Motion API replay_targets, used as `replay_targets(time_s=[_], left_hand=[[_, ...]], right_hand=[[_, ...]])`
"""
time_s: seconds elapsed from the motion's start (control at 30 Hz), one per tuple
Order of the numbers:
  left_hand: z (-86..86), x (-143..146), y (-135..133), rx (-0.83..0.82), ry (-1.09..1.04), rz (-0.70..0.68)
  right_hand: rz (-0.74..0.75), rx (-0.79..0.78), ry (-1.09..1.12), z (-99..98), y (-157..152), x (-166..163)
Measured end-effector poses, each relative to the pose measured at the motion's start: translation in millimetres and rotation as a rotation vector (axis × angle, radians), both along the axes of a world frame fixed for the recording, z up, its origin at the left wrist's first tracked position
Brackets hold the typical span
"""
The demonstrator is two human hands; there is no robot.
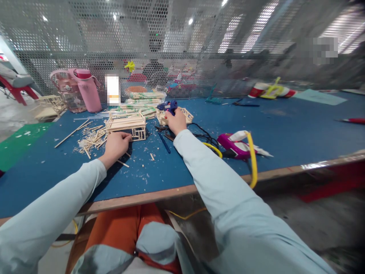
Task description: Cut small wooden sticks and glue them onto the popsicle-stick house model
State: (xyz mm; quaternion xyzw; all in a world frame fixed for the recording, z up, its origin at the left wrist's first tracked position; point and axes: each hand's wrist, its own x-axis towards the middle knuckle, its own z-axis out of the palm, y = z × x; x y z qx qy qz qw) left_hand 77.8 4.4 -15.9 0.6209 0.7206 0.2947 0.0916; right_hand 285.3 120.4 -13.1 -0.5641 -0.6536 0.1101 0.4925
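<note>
A small model built of thin wooden sticks (127, 123) stands on the blue table, with a flat slatted top and lattice sides. My left hand (116, 146) is closed in a pinch at its near lower edge; what the fingertips hold is too small to make out. Wrapped round a blue hot glue gun (171, 106), my right hand (177, 121) is closed, and the gun's nozzle end points left. A second stick frame (186, 115) lies just behind the right hand, partly hidden by it.
Loose stick offcuts (95, 139) litter the table (279, 133) left of the model. Stick bundles (142, 102) lie behind. A pink bottle (89, 91) stands back left. A blue pen-like tool (164, 143), black cable and a magenta glue gun (236, 145) with a yellow cord lie nearer right.
</note>
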Motion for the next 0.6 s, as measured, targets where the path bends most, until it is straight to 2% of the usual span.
replay_targets(time_s=[0.6], left_hand=[[-2.7,1.7,1.5,0.017,0.081,-0.046]], right_hand=[[-0.055,-0.064,0.004,6.1,-7.7,-1.8]])
